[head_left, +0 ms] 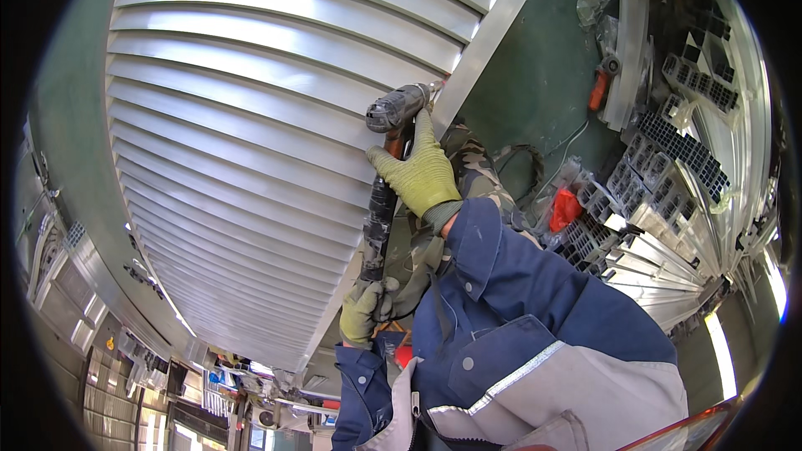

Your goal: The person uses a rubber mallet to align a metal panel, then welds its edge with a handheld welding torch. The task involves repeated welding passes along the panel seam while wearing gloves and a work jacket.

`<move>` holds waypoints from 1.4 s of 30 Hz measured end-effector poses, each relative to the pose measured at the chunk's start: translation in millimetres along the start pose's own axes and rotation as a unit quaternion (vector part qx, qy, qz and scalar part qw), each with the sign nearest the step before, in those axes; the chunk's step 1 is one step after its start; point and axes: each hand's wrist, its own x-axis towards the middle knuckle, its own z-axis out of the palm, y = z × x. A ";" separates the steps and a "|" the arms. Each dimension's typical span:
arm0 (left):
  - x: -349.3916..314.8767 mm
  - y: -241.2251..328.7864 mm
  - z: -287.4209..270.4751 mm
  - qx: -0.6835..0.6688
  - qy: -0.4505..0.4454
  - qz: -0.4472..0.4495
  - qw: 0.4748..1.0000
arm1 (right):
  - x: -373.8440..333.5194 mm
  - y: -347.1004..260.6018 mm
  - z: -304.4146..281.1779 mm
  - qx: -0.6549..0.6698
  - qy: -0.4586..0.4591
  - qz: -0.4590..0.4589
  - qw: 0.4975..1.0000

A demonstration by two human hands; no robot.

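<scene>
Head view: the right hand (418,171) grips the power tool (378,221) near its head and the left hand (360,315) is closed round its lower end, over the slatted panel (225,121) beside its frame rail (493,36); slats (276,77) appear fitted, work there seems unfinished.

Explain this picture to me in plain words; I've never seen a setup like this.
There's no robot here, just a person working. The single picture comes from a wide fisheye camera on their head, looking down, so straight edges bend.

Both hands wear yellow-green gloves and hold one long, dark power tool. The right hand grips near its head; the left hand holds the rear end. The tool's head is by the edge of a large silver slatted panel.

At the right are stacked metal profiles and a second tool with an orange handle.
</scene>
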 end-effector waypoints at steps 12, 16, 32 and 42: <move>0.3 19.0 -3.0 0.014 -0.016 -0.010 1.000 | 1.1 2.3 5.2 0.009 0.053 -0.027 0.998; 1.3 18.8 -5.0 0.026 -0.016 -0.012 0.999 | -0.3 -2.4 0.9 0.026 0.027 -0.007 0.999; -1.1 15.9 -12.9 0.024 -0.025 -0.016 0.999 | -5.6 -3.6 4.0 0.027 0.028 -0.008 0.999; -5.0 17.0 -17.0 0.025 -0.020 -0.020 0.999 | -7.0 8.3 18.4 0.008 0.060 -0.008 0.998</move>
